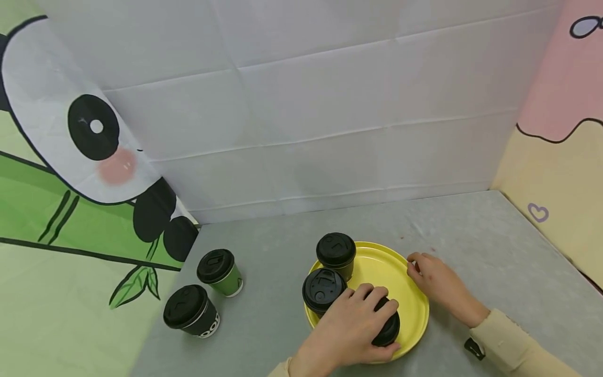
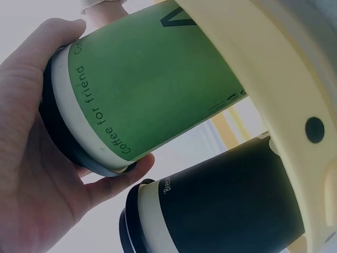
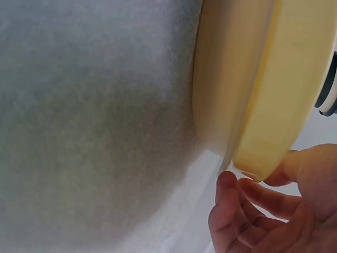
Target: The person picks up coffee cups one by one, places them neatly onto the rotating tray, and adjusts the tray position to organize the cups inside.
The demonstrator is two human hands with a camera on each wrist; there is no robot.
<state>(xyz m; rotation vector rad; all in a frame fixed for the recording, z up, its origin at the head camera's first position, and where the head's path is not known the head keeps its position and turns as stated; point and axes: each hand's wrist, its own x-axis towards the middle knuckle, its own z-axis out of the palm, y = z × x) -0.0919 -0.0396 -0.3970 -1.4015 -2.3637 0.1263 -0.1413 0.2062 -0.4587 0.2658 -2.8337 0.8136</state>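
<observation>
My left hand (image 1: 350,330) curls from above round the black lid of a green paper coffee cup (image 2: 147,84); in the head view only the lid shows between thumb and fingers. This cup is over the near part of a round yellow plate (image 1: 411,298). Beside it on the plate are a cup with a black lid (image 1: 324,289), and behind that another lidded cup (image 1: 336,250). A dark cup (image 2: 226,205) appears next to the green one in the left wrist view. My right hand (image 1: 438,283) pinches the plate's right rim, thumb above and fingers below.
To the left on the grey table (image 1: 268,335) stand a green cup (image 1: 226,280) and a black cup (image 1: 200,319), both with black lids. A white sheet (image 1: 330,104) hangs behind, with printed cloth at both sides. A small black clip-like object (image 1: 473,348) is by the right sleeve.
</observation>
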